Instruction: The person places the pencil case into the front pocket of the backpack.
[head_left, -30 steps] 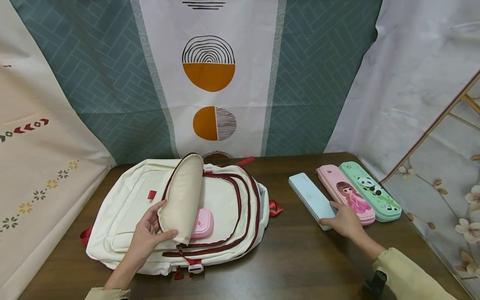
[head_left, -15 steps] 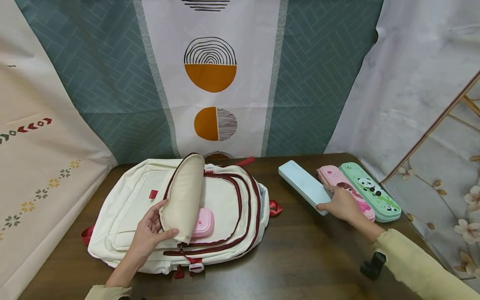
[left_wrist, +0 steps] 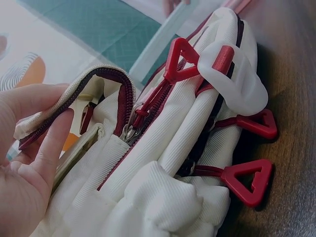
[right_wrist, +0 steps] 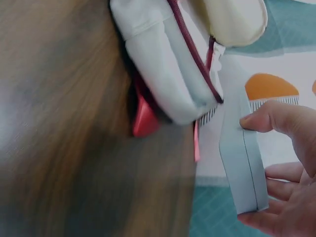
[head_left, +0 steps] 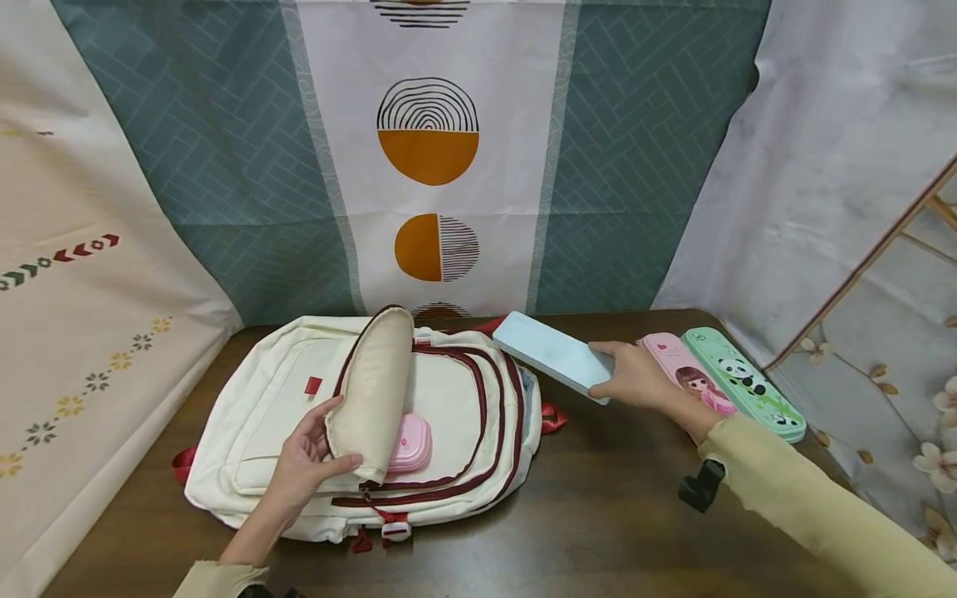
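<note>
A cream backpack (head_left: 277, 407) with dark red zips lies on the table. My left hand (head_left: 305, 455) pinches the edge of its front pocket flap (head_left: 371, 390) and holds it folded back; the left wrist view shows thumb and fingers on either side of the flap (left_wrist: 47, 116). Part of a small pink case (head_left: 412, 443) shows in the pocket, the rest hidden by the flap. My right hand (head_left: 634, 375) grips one end of a flat light blue pencil case (head_left: 549, 349), raised above the table near the backpack's right end. In the right wrist view the case (right_wrist: 241, 163) is between thumb and fingers.
A pink pencil case (head_left: 695, 378) with a doll picture and a green pencil case (head_left: 748, 384) with a panda lie side by side at the table's right. Patterned cloth (head_left: 437, 191) hangs behind the table (head_left: 568, 515). A buckle (head_left: 396, 530) and red pulls stick out at the backpack's near side.
My right hand has lifted the light blue pencil case off the table and carried it left toward the backpack, turning it. My left hand keeps holding the flap.
</note>
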Demonstrator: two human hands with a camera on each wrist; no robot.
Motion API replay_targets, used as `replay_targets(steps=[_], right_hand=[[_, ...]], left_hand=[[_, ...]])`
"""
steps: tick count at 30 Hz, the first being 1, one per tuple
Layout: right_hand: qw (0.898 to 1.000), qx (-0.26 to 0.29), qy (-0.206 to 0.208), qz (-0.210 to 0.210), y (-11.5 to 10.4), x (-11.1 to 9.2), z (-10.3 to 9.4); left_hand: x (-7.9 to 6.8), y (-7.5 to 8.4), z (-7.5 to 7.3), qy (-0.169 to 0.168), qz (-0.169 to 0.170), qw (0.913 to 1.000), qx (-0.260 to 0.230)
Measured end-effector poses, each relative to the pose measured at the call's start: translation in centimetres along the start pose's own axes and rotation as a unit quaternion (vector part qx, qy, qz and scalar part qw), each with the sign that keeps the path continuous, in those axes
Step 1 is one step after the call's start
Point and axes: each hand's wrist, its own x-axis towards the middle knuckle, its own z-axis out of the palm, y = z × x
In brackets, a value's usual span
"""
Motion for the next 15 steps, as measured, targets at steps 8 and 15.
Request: replay_targets(steps=[8,15], right_hand=[[0.998,0.009,-0.032,-0.044,-3.0,1.9,1.6],[0.995,0.014,-0.065,-0.078,-4.5,3.4,3.8]], left_hand=[[0.0,-0.2,0.0,0.002,0.001,1.0,0.002],[-0.1,-0.2,-0.1,0.002,-0.004,1.0,0.005]])
